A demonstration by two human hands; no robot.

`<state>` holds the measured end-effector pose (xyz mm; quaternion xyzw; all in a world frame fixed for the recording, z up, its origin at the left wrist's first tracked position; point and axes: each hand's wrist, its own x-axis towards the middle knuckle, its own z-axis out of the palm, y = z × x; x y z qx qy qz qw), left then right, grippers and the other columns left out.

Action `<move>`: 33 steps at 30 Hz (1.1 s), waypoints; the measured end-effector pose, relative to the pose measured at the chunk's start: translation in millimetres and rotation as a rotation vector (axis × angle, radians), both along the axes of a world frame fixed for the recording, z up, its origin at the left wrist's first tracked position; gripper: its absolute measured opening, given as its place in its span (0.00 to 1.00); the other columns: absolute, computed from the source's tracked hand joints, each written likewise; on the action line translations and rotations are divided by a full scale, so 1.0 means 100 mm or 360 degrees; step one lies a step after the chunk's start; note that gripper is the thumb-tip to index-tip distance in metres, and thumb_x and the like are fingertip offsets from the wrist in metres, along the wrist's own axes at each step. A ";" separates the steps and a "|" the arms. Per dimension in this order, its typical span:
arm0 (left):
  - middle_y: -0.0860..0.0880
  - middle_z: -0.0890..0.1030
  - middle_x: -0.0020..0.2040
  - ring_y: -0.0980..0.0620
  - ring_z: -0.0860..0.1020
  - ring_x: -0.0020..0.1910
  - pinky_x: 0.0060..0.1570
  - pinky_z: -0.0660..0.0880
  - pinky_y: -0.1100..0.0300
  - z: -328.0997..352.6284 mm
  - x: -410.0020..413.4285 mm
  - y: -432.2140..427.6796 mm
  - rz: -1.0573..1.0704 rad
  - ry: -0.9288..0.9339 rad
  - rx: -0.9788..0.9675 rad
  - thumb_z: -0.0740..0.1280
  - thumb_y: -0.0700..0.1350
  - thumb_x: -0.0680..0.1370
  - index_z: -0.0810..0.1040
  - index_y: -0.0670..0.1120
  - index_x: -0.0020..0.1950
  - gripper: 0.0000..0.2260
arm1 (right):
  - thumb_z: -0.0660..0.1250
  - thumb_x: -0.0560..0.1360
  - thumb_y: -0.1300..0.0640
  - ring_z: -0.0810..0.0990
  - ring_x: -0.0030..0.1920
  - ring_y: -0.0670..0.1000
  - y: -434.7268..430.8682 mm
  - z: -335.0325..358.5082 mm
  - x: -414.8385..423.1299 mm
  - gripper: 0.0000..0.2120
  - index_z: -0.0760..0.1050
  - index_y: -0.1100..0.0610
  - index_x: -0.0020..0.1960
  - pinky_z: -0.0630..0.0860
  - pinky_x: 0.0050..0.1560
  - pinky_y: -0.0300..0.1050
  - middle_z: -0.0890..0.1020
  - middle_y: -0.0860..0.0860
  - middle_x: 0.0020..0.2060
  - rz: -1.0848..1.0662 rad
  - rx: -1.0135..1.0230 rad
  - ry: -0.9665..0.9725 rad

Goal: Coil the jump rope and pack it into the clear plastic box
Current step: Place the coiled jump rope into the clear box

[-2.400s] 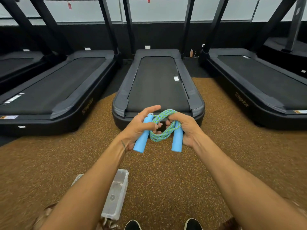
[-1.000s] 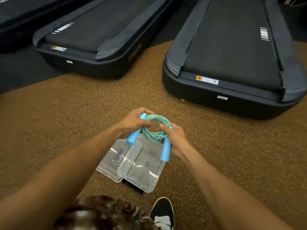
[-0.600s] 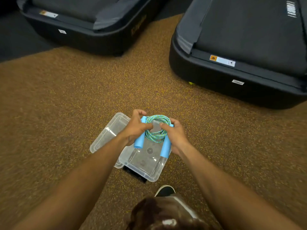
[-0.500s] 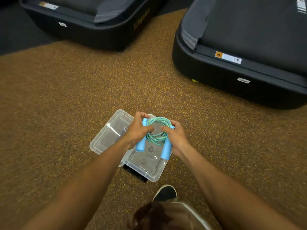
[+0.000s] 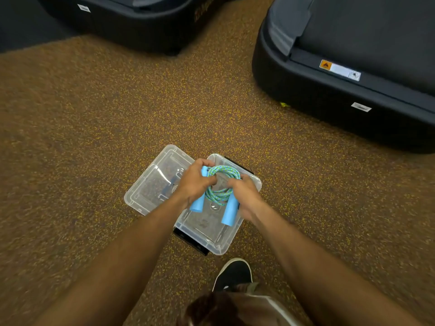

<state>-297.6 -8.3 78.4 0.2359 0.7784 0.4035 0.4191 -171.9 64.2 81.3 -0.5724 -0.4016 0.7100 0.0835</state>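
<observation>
The jump rope (image 5: pixel 220 184) is coiled into a small loop of blue-green braided cord with two light blue foam handles pointing toward me. My left hand (image 5: pixel 194 182) grips the left handle and the coil's left side. My right hand (image 5: pixel 243 192) grips the right handle and the coil's right side. Both hold the bundle just above the open clear plastic box (image 5: pixel 217 242) on the floor. The clear lid (image 5: pixel 150 184) lies beside the box on its left, partly under it.
Two black treadmill bases stand on the speckled brown floor, one at the back left (image 5: pixel 141 27) and one at the right (image 5: pixel 353 74). My black shoe (image 5: pixel 233 274) and my bent knee are just below the box.
I have bent lower and the view has tilted down. Both hands have carried the coiled rope down over the open box.
</observation>
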 end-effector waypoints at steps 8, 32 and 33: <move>0.43 0.81 0.52 0.40 0.78 0.52 0.45 0.71 0.51 -0.21 0.12 -0.01 -0.0353 0.0542 -0.0134 0.69 0.41 0.75 0.72 0.47 0.63 0.17 | 0.68 0.70 0.65 0.85 0.45 0.61 -0.01 -0.47 -0.10 0.18 0.76 0.56 0.58 0.82 0.45 0.66 0.84 0.59 0.47 0.0060 0.0115 -0.0266; 0.40 0.70 0.62 0.40 0.80 0.50 0.39 0.72 0.52 -0.89 0.29 0.03 -0.0960 0.1194 -0.0591 0.61 0.35 0.79 0.62 0.44 0.70 0.20 | 0.56 0.75 0.72 0.83 0.51 0.65 0.16 -0.68 -0.31 0.07 0.73 0.68 0.46 0.77 0.57 0.70 0.81 0.67 0.50 0.0426 -0.0349 -0.0520; 0.40 0.70 0.63 0.40 0.80 0.51 0.40 0.73 0.52 -0.87 0.30 0.03 -0.0961 0.1221 -0.0605 0.61 0.34 0.79 0.60 0.44 0.72 0.22 | 0.56 0.77 0.72 0.82 0.51 0.63 0.17 -0.65 -0.32 0.08 0.72 0.66 0.45 0.76 0.60 0.67 0.81 0.67 0.52 0.0462 -0.0346 -0.0532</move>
